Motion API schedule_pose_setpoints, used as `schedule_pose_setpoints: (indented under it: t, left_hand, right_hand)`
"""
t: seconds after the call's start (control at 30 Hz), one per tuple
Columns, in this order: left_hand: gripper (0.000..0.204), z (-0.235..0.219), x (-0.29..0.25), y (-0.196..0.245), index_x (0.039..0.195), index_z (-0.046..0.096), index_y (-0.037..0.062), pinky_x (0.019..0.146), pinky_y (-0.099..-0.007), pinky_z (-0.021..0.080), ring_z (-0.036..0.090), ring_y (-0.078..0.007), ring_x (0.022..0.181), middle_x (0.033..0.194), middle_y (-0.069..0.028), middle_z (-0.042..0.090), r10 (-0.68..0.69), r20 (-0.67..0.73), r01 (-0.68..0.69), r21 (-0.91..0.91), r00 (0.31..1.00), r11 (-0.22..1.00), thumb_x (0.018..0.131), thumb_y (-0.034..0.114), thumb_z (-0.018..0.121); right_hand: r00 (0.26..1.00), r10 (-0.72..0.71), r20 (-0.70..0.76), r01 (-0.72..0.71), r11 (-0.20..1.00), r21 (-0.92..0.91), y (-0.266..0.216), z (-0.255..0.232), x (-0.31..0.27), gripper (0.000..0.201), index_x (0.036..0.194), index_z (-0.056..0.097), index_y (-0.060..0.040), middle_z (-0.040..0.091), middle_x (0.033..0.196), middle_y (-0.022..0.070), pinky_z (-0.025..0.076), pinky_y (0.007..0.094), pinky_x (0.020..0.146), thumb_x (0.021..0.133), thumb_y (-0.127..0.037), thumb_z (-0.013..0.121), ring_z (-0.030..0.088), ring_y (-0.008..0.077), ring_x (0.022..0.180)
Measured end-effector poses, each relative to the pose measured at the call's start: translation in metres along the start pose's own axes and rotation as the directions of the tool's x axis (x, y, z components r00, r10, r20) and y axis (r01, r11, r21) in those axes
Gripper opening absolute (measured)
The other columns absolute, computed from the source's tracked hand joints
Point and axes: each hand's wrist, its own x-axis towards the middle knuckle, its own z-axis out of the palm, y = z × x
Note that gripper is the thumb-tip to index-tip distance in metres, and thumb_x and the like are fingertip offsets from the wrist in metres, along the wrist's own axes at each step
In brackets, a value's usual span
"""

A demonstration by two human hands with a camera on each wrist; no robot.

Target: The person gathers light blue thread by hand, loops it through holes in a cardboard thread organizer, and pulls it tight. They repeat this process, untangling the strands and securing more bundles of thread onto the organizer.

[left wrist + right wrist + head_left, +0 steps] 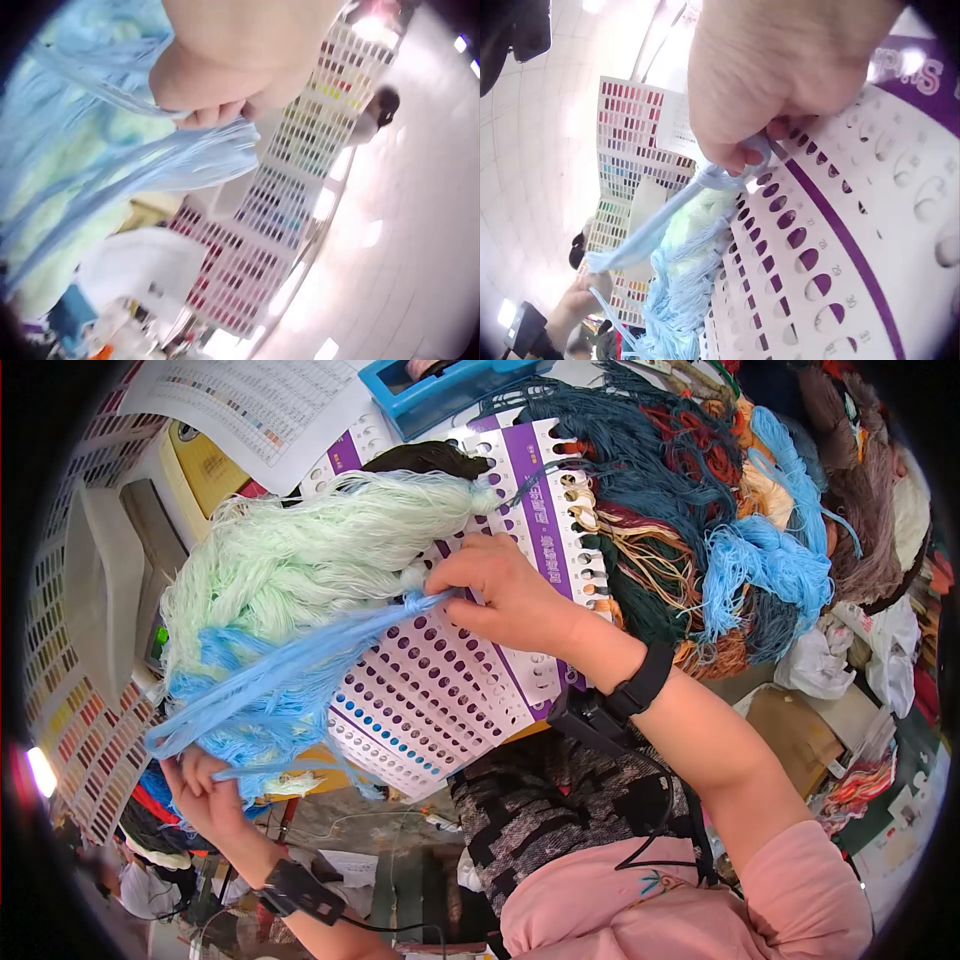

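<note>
A skein of light blue thread [300, 660] is stretched between my two hands over the white and purple punched card [455, 685]. My right hand [505, 595] pinches its looped, knotted end at a hole in the card; the right wrist view shows this loop [757, 154] between thumb and fingers. At the skein's other end, low on the left, my left hand [208, 800] grips some strands with curled fingers, while a folded bunch [217, 154] passes beside them in the left wrist view. Pale green thread [320, 540] lies behind, with more blue thread beneath.
Dark teal thread [640, 450] and bright blue thread [765, 570] heap up on the right. A blue plastic holder [400, 400] and a printed sheet [250, 410] lie at the back. Color charts [75, 650] stand on the left beside a translucent bin [100, 580].
</note>
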Motion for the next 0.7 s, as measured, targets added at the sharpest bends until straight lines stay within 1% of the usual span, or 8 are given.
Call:
schedule_pose_setpoints:
  t: [0.03, 0.07, 0.17, 0.23, 0.3, 0.37, 0.57, 0.7]
  left_hand:
    - [0.019, -0.004, 0.003, 0.018, 0.094, 0.047, -0.0007, 0.037, -0.0173, 0.017, 0.022, -0.0026, 0.043, 0.061, 0.0002, 0.041, 0.065, -0.049, -0.069, -0.104, 0.997, 0.992, 0.082, 0.013, 0.049]
    - [0.023, -0.021, 0.011, 0.035, 0.1, 0.047, -0.0004, 0.038, -0.0159, 0.019, 0.024, -0.0014, 0.044, 0.07, -0.0009, 0.048, 0.283, -0.274, -0.249, 0.154, 0.919, 0.956, 0.08, 0.01, 0.05]
    - [0.029, 0.0, 0.003, -0.042, 0.107, 0.047, 0.0009, 0.038, -0.0152, 0.021, 0.027, -0.0011, 0.045, 0.08, -0.0007, 0.053, 0.584, -0.017, -0.314, 0.83, 0.812, 0.461, 0.078, 0.004, 0.05]
    - [0.031, 0.017, -0.012, -0.109, 0.108, 0.05, 0.0027, 0.04, -0.0143, 0.023, 0.03, 0.0001, 0.048, 0.081, 0.0015, 0.055, 0.178, 0.121, -0.19, 0.877, 0.976, 0.441, 0.077, 0.001, 0.048]
    - [0.022, 0.042, -0.014, -0.178, 0.099, 0.056, 0.0024, 0.042, -0.0147, 0.027, 0.031, 0.0001, 0.047, 0.07, 0.0028, 0.054, 0.097, 0.328, -0.341, 0.918, 0.94, 0.2, 0.077, 0.002, 0.048]
    - [0.016, 0.037, -0.001, -0.208, 0.091, 0.059, 0.0015, 0.044, -0.0153, 0.029, 0.034, -0.0005, 0.046, 0.062, 0.003, 0.052, -0.051, 0.296, -0.296, 0.955, 0.954, -0.004, 0.078, 0.005, 0.051]
    - [0.011, 0.031, 0.026, -0.196, 0.079, 0.057, 0.0029, 0.039, -0.0157, 0.024, 0.032, -0.0005, 0.042, 0.058, 0.0029, 0.05, -0.233, -0.044, 0.054, 0.998, 0.971, 0.036, 0.078, 0.013, 0.054]
    - [0.021, 0.034, 0.014, -0.133, 0.098, 0.051, 0.0021, 0.034, -0.0143, 0.018, 0.024, -0.0002, 0.038, 0.051, 0.0072, 0.032, -0.275, -0.238, 0.347, 0.807, 0.931, 0.477, 0.081, 0.014, 0.048]
  right_hand:
    - [1.0, 0.004, -0.008, -0.004, 1.0, 0.009, 0.001, 0.001, 0.0, 0.016, 0.078, 0.057, -0.0092, 0.053, 0.071, 0.0015, 0.031, 0.03, 0.071, 0.064, -0.003, 0.053, 0.046, 0.0177, 0.071]
    - [1.0, 0.005, -0.016, -0.004, 1.0, 0.019, 0.0, 0.001, 0.0, 0.016, 0.079, 0.057, -0.0101, 0.053, 0.071, 0.0013, 0.03, 0.0305, 0.072, 0.065, -0.004, 0.053, 0.046, 0.0174, 0.072]
    - [0.999, -0.016, -0.048, 0.02, 0.998, 0.064, 0.003, 0.004, 0.001, 0.012, 0.078, 0.059, -0.014, 0.052, 0.069, -0.0005, 0.028, 0.0326, 0.073, 0.067, -0.01, 0.054, 0.046, 0.0174, 0.081]
    - [0.987, -0.123, -0.106, 0.133, 0.986, 0.098, 0.006, 0.007, 0.001, 0.014, 0.081, 0.058, -0.0105, 0.053, 0.071, 0.0017, 0.032, 0.03, 0.066, 0.069, -0.005, 0.053, 0.047, 0.0184, 0.073]
    - [0.981, -0.151, -0.126, 0.174, 0.963, 0.207, 0.007, 0.006, 0.005, 0.015, 0.083, 0.057, -0.008, 0.054, 0.073, 0.0032, 0.035, 0.0277, 0.061, 0.07, -0.002, 0.053, 0.048, 0.0181, 0.067]
    - [0.991, -0.072, -0.115, 0.111, 0.916, 0.385, 0.007, 0.001, 0.006, 0.015, 0.085, 0.057, -0.0063, 0.054, 0.072, 0.0042, 0.037, 0.0257, 0.057, 0.071, -0.001, 0.052, 0.049, 0.0166, 0.064]
    - [0.956, 0.294, -0.007, -0.263, 0.864, 0.43, -0.004, -0.005, 0.004, 0.017, 0.085, 0.055, -0.0035, 0.054, 0.071, 0.0051, 0.037, 0.0209, 0.054, 0.068, -0.002, 0.055, 0.049, 0.0095, 0.062]
    - [0.979, -0.041, -0.202, 0.026, 0.997, -0.076, 0.003, 0.01, 0.004, 0.031, 0.089, 0.055, -0.0121, 0.051, 0.074, 0.0033, 0.031, 0.0341, 0.081, 0.059, -0.01, 0.059, 0.049, 0.0185, 0.08]
